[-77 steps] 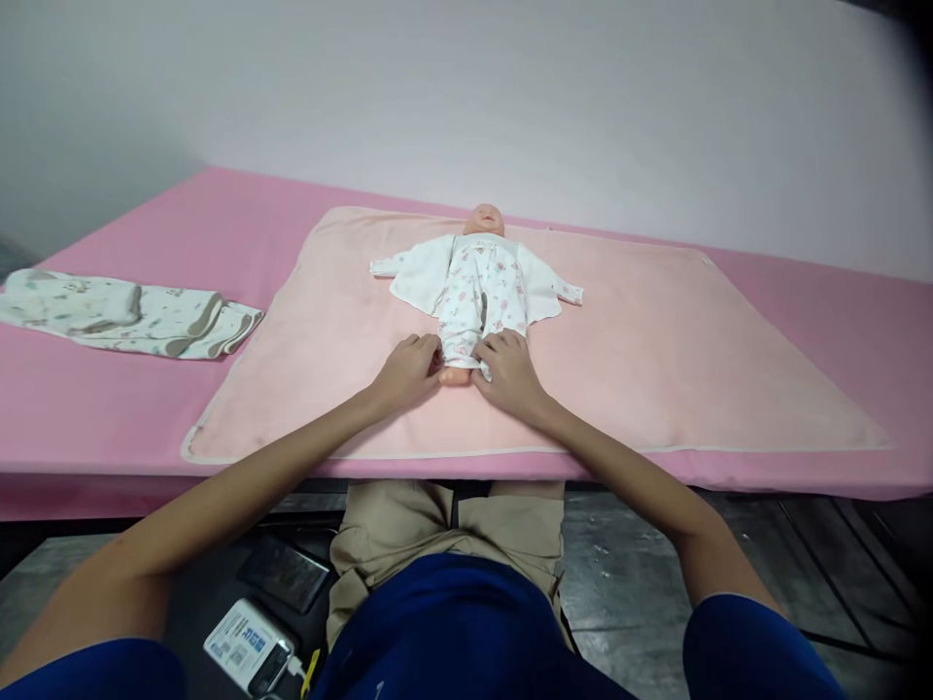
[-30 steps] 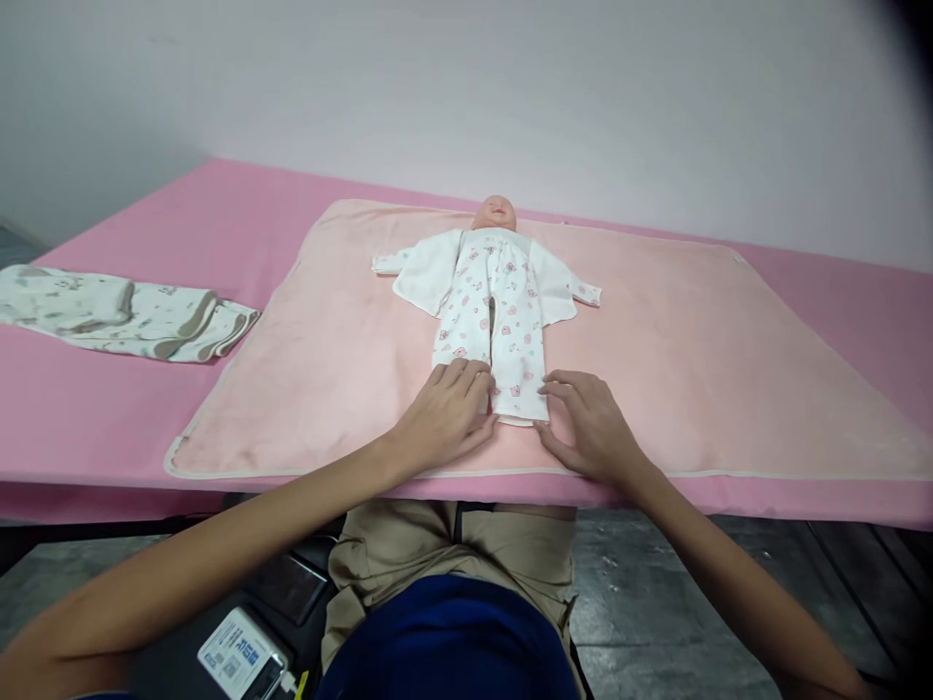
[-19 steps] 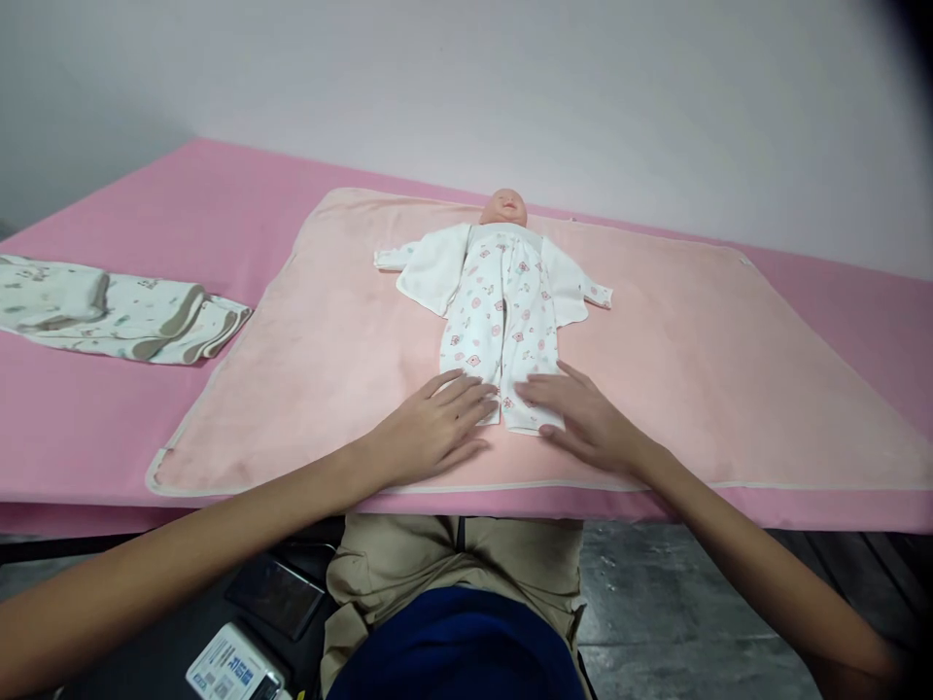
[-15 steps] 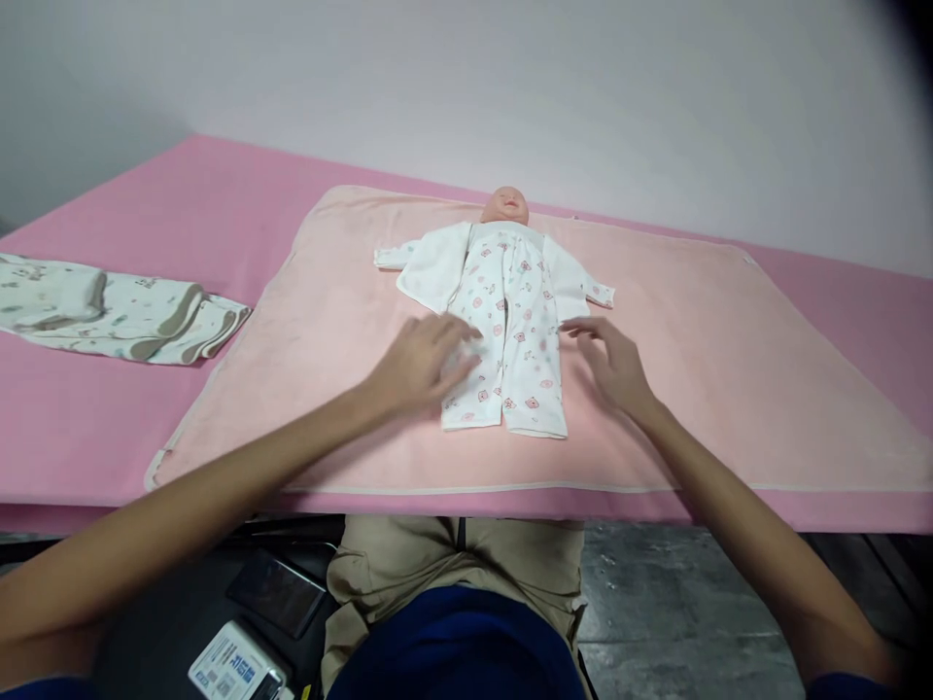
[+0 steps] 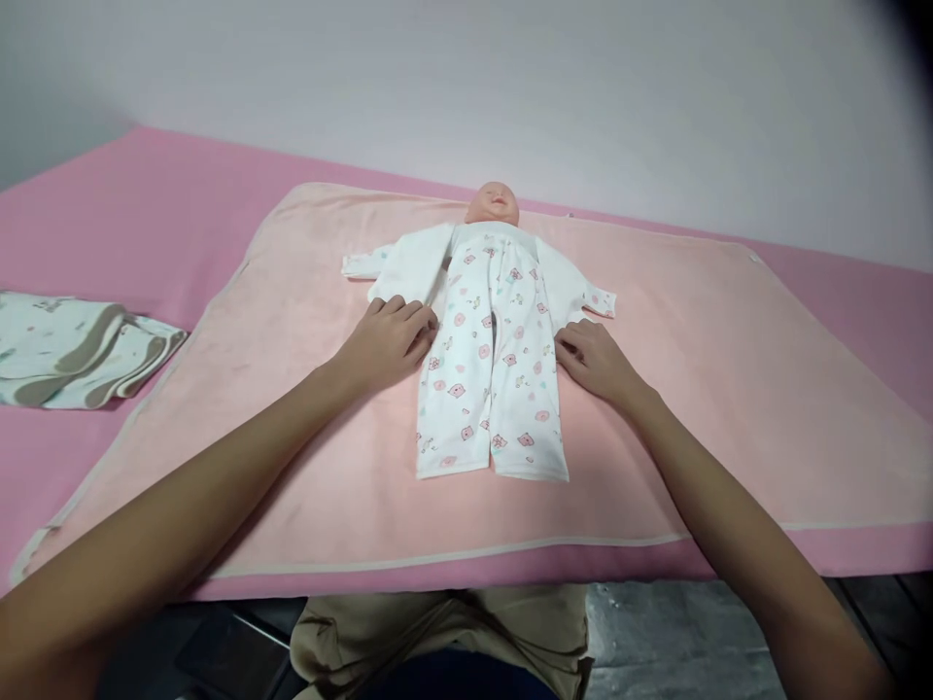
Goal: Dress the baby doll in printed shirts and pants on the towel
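Note:
A baby doll (image 5: 493,203) lies on its back on a pale pink blanket (image 5: 692,389). It wears an open white jacket (image 5: 412,267) and white trousers (image 5: 492,379) with pink prints. My left hand (image 5: 386,340) rests at the jacket's lower left edge, fingers curled onto the cloth beside the trousers. My right hand (image 5: 594,358) lies at the jacket's lower right edge, fingers bent and pinching the fabric. The trouser legs stretch flat toward me and hide the doll's feet.
The blanket covers a pink table (image 5: 146,214) against a pale wall. A folded patterned cloth (image 5: 69,350) lies at the left. The table's near edge runs just above my beige-trousered lap (image 5: 444,642); grey floor shows at the lower right.
Both hands left the trouser cuffs and moved up to the jacket's lower edges at the doll's sides. The trouser legs, bunched earlier, now lie pulled out flat. My view came closer.

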`<action>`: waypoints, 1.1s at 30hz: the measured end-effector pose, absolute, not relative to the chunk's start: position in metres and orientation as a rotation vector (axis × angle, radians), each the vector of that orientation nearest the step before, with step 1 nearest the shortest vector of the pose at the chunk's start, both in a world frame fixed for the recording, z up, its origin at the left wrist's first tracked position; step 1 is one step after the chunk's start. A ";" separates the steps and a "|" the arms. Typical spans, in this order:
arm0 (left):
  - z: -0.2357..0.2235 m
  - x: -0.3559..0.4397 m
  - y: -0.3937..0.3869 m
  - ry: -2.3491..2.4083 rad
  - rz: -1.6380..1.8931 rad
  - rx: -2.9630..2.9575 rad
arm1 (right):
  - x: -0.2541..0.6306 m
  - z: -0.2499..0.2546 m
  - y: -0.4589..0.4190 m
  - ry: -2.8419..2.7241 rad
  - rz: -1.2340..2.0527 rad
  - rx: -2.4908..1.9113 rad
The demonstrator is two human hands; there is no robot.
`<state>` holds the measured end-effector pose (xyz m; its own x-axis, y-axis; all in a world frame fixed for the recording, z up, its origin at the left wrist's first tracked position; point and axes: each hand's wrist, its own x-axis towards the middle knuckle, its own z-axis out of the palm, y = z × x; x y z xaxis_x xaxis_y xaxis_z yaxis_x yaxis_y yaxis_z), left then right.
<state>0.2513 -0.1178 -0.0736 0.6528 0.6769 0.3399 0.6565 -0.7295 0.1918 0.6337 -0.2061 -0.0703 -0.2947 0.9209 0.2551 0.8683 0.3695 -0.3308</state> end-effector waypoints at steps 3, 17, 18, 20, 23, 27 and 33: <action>-0.072 0.252 -0.115 1.153 0.584 2.800 | 0.631 -0.073 -0.205 -2.240 0.072 -1.598; -0.064 0.268 -0.131 1.108 0.412 2.595 | 0.605 -0.073 -0.212 -2.082 0.500 -1.577; -0.062 0.268 -0.132 1.130 0.381 2.614 | 0.607 -0.072 -0.213 -2.081 0.504 -1.586; -0.061 0.266 -0.133 1.188 0.442 2.644 | 0.614 -0.070 -0.215 -2.017 0.388 -1.611; -0.065 0.255 -0.125 1.418 0.798 2.542 | 0.631 -0.074 -0.213 -1.731 -0.003 -1.726; -0.077 0.232 -0.095 1.803 0.954 2.227 | 0.661 -0.088 -0.202 -1.480 -0.150 -1.930; -0.037 0.252 -0.059 1.835 0.634 2.065 | 0.655 -0.047 -0.171 -1.556 0.278 -1.982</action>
